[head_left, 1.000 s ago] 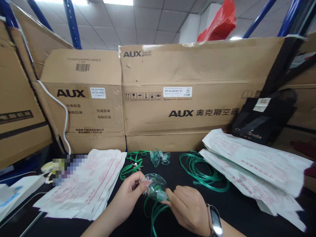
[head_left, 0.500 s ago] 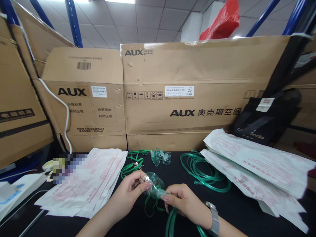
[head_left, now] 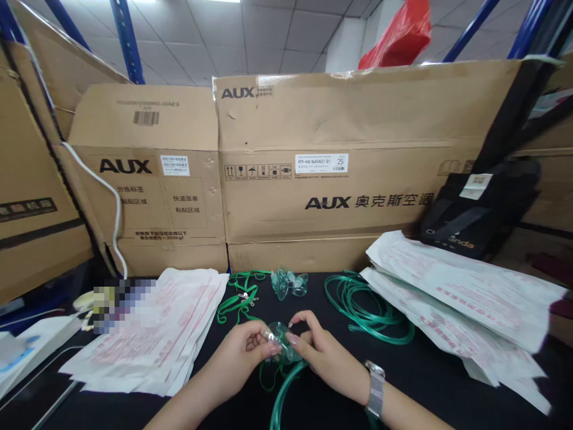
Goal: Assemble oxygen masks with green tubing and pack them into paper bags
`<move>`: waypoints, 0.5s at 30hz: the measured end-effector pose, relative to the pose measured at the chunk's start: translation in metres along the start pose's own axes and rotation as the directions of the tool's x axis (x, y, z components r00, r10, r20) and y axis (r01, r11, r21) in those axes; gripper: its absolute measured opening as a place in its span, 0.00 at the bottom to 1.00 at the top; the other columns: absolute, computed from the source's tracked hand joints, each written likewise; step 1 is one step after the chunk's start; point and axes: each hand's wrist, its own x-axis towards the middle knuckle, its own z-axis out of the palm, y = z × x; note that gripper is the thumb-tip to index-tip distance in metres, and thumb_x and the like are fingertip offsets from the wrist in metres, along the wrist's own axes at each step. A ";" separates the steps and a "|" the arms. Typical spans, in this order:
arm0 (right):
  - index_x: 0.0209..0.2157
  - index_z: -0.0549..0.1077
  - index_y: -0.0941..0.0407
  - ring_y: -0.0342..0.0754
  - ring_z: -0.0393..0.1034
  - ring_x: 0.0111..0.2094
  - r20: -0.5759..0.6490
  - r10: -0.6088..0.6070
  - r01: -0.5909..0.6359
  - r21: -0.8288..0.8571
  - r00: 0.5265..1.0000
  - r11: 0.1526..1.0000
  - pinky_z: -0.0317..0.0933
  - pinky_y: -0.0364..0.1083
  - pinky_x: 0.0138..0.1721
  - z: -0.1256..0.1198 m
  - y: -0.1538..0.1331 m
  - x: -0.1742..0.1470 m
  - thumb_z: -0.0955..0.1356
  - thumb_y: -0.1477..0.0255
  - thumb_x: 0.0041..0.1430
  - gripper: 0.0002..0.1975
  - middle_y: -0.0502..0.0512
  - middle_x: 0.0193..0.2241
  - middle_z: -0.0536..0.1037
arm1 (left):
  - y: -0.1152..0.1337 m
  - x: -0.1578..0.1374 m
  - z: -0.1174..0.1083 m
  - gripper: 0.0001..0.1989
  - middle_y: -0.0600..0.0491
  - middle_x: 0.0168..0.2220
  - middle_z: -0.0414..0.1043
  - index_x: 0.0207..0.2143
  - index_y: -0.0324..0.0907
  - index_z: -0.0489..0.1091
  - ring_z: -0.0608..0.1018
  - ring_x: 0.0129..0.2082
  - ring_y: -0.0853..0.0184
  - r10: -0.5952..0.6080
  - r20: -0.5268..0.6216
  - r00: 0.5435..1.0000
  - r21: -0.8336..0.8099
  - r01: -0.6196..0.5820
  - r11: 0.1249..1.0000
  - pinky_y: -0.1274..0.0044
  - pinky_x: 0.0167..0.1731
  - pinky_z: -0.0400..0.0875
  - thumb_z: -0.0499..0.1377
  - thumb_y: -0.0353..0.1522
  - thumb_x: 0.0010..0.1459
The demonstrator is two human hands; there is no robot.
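While both hands meet at table centre, left hand point(head_left: 244, 349) fingers pinch clear mask point(head_left: 281, 343) by its metal clip. Right hand point(head_left: 320, 352) fingers curl closed on the mask's other side, green tubing point(head_left: 286, 388) trailing below.

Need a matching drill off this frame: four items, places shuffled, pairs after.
Items:
1. clear mask
2. coiled green tubing
3. black bag
4. green straps

Places:
A. leaning on the cartons, far right
B. between both hands
C. on the black table, beside the left pouch stack
D. on the table, by the right pouch stack

Pairs: 1-B, 2-D, 3-A, 4-C
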 end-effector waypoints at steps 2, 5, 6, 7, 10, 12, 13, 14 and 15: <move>0.45 0.58 0.52 0.39 0.53 0.17 -0.009 -0.027 0.026 -0.095 1.000 0.995 0.44 0.38 0.19 -0.001 -0.004 -0.001 0.58 0.57 0.56 0.18 0.41 0.15 0.57 | -0.003 0.000 0.005 0.06 0.61 0.20 0.58 0.28 0.39 0.63 0.62 0.23 0.73 0.002 -0.013 1.000 0.015 -0.002 1.000 0.79 0.26 0.57 0.58 0.31 0.46; 0.44 0.62 0.49 0.39 0.56 0.19 0.041 -0.057 0.064 -0.210 0.998 0.976 0.44 0.39 0.20 -0.004 -0.010 -0.003 0.58 0.57 0.56 0.16 0.42 0.16 0.60 | -0.006 -0.002 0.010 0.19 0.64 0.19 0.56 0.40 0.42 0.56 0.62 0.21 0.73 0.011 -0.047 0.999 -0.019 -0.012 1.000 0.80 0.24 0.57 0.59 0.28 0.44; 0.43 0.64 0.48 0.39 0.57 0.19 0.061 -0.058 0.070 -0.223 0.996 0.972 0.44 0.39 0.20 -0.004 -0.011 -0.003 0.58 0.57 0.56 0.16 0.43 0.16 0.61 | -0.006 -0.003 0.012 0.23 0.65 0.19 0.56 0.43 0.43 0.53 0.62 0.21 0.74 0.015 -0.059 0.998 -0.031 -0.017 0.999 0.80 0.25 0.57 0.59 0.27 0.44; 0.42 0.64 0.48 0.39 0.57 0.19 0.076 -0.057 0.073 -0.226 0.995 0.972 0.44 0.39 0.20 -0.005 -0.012 -0.003 0.58 0.56 0.56 0.16 0.43 0.16 0.61 | -0.006 -0.003 0.013 0.26 0.65 0.19 0.56 0.45 0.43 0.50 0.62 0.21 0.74 0.021 -0.068 0.997 -0.036 -0.023 0.999 0.80 0.25 0.58 0.58 0.26 0.44; 0.40 0.65 0.49 0.39 0.56 0.18 0.072 -0.036 0.050 -0.196 0.997 0.979 0.44 0.38 0.20 -0.004 -0.010 0.000 0.58 0.56 0.55 0.16 0.43 0.16 0.62 | -0.006 -0.004 0.015 0.28 0.65 0.20 0.56 0.47 0.43 0.48 0.63 0.22 0.73 0.054 -0.066 0.996 -0.015 -0.055 0.998 0.79 0.28 0.60 0.57 0.25 0.45; 0.36 0.66 0.51 0.38 0.54 0.18 0.052 -0.001 0.010 -0.171 0.999 0.985 0.42 0.38 0.19 -0.001 -0.005 0.002 0.58 0.55 0.54 0.16 0.43 0.15 0.60 | -0.007 -0.004 0.016 0.28 0.64 0.20 0.56 0.48 0.43 0.48 0.64 0.23 0.73 0.075 -0.061 0.995 0.006 -0.075 0.997 0.78 0.29 0.60 0.56 0.24 0.45; 0.34 0.66 0.52 0.38 0.53 0.17 0.044 0.018 -0.011 -0.153 0.999 0.988 0.42 0.38 0.18 0.001 -0.003 0.003 0.59 0.55 0.54 0.16 0.43 0.14 0.59 | -0.007 -0.004 0.017 0.28 0.64 0.21 0.56 0.48 0.43 0.49 0.65 0.24 0.72 0.081 -0.058 0.995 0.019 -0.080 0.997 0.78 0.29 0.60 0.56 0.23 0.45; 0.31 0.66 0.53 0.38 0.51 0.17 0.037 0.034 -0.029 -0.128 0.999 0.991 0.41 0.38 0.18 0.003 -0.001 0.005 0.60 0.54 0.53 0.17 0.42 0.13 0.58 | -0.007 -0.004 0.017 0.29 0.64 0.21 0.56 0.48 0.44 0.48 0.65 0.24 0.72 0.084 -0.055 0.995 0.030 -0.082 0.996 0.78 0.30 0.61 0.56 0.23 0.45; 0.28 0.65 0.54 0.38 0.50 0.16 0.026 0.043 -0.040 -0.094 0.999 0.995 0.40 0.38 0.17 0.005 0.000 0.006 0.61 0.54 0.52 0.17 0.42 0.13 0.57 | -0.008 -0.004 0.018 0.29 0.64 0.21 0.56 0.49 0.44 0.48 0.65 0.24 0.72 0.085 -0.054 0.995 0.037 -0.083 0.996 0.78 0.31 0.61 0.56 0.23 0.45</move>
